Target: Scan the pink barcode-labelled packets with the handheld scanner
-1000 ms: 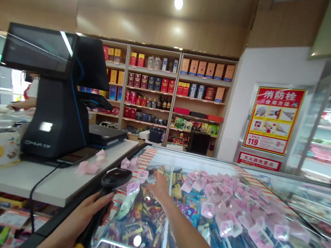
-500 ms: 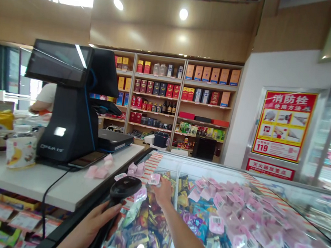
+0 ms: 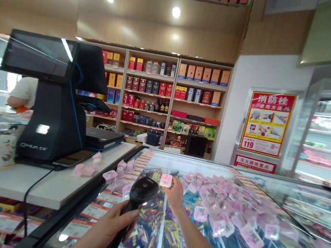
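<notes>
Right-hand fingers (image 3: 175,188) hold a pink barcode-labelled pack (image 3: 166,180)

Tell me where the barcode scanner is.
In the head view, the barcode scanner is in the left hand over the glass-topped case, just left of the pink barcoded packet in the right hand.

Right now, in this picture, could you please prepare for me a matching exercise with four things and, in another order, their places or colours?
1. Black scanner
2. Screen terminal
3. Framed poster
4. Pink labelled piece nearest the picture's middle

A. Standing on the white counter
B. Held in the right hand
C. Held in the left hand
D. Mainly red, with yellow

Right pairs: 1-C, 2-A, 3-D, 4-B.
</notes>
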Tool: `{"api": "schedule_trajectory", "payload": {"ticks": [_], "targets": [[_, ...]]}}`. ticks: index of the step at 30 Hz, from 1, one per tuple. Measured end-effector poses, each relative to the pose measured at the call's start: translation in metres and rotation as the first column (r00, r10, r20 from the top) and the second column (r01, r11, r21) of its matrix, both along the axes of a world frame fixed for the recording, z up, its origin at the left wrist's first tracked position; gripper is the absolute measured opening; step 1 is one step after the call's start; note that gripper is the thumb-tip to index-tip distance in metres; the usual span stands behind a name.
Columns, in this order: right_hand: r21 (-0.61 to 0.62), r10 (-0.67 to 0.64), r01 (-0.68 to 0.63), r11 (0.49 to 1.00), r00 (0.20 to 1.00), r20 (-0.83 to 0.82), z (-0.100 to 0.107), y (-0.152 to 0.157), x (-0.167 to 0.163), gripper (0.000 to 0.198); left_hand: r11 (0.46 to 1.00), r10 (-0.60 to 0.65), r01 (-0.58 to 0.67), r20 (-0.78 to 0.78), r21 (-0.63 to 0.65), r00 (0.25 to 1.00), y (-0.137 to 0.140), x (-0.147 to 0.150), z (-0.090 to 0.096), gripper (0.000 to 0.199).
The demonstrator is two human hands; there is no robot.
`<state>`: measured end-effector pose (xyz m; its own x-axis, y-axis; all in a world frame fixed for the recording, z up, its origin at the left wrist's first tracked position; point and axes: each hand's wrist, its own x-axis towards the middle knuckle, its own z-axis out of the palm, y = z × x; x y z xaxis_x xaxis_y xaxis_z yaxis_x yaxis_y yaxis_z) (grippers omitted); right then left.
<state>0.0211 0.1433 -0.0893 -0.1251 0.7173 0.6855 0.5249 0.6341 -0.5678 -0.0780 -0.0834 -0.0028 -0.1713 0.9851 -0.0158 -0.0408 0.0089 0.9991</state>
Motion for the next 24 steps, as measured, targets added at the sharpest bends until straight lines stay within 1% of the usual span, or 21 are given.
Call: {"api": "schedule_trajectory", "payload": {"ticks": [3,9,11,13,14,16,18,20,22,24], "targets": [[0.013,-0.043,0.043,0.999,0.998,0.046,-0.003,0.002,0.005,0.022,1.0,-0.013,0.013,-0.009,-0.003,1.0,0.003,0.003,0.0,0.027],[0.024,-0.214,0.212,0.977,0.969,0.124,-0.006,0.007,0.023,0.02,0.999,-0.039,0.039,0.011,-0.003,0.999,0.01,0.005,-0.004,0.027],[0.006,-0.268,0.27,0.963,0.951,0.154,-0.006,0.009,0.034,0.019,1.0,-0.029,0.029,0.016,-0.004,0.999,0.011,0.007,-0.005,0.027],[-0.045,-0.303,0.317,0.947,0.933,0.195,-0.006,0.01,0.045,0.019,1.0,-0.018,0.018,0.026,-0.003,0.999,0.013,0.009,-0.004,0.027],[-0.073,-0.314,0.335,0.939,0.926,0.21,-0.006,0.01,0.05,0.022,1.0,-0.01,0.01,0.036,-0.006,0.999,0.015,0.011,-0.005,0.027],[-0.105,-0.355,0.381,0.919,0.912,0.205,-0.004,0.007,0.059,0.034,1.0,0.008,-0.007,0.047,-0.021,0.999,0.018,0.012,-0.005,0.028],[-0.063,-0.396,0.413,0.909,0.9,0.185,0.0,0.0,0.064,0.049,0.999,0.025,-0.024,0.037,-0.028,0.999,0.021,0.013,-0.006,0.03],[0.036,-0.373,0.376,0.926,0.896,0.239,0.005,-0.006,0.062,0.054,0.999,0.044,-0.044,0.01,-0.029,0.999,0.023,0.012,-0.007,0.03],[0.114,-0.261,0.235,0.965,0.876,0.404,0.011,-0.007,0.053,0.049,0.997,0.066,-0.067,-0.019,-0.031,0.998,0.024,0.011,-0.007,0.03],[0.128,-0.144,0.084,0.988,0.798,0.585,0.016,-0.002,0.042,0.041,0.997,0.074,-0.075,-0.048,-0.027,0.996,0.024,0.009,-0.007,0.03]]}}
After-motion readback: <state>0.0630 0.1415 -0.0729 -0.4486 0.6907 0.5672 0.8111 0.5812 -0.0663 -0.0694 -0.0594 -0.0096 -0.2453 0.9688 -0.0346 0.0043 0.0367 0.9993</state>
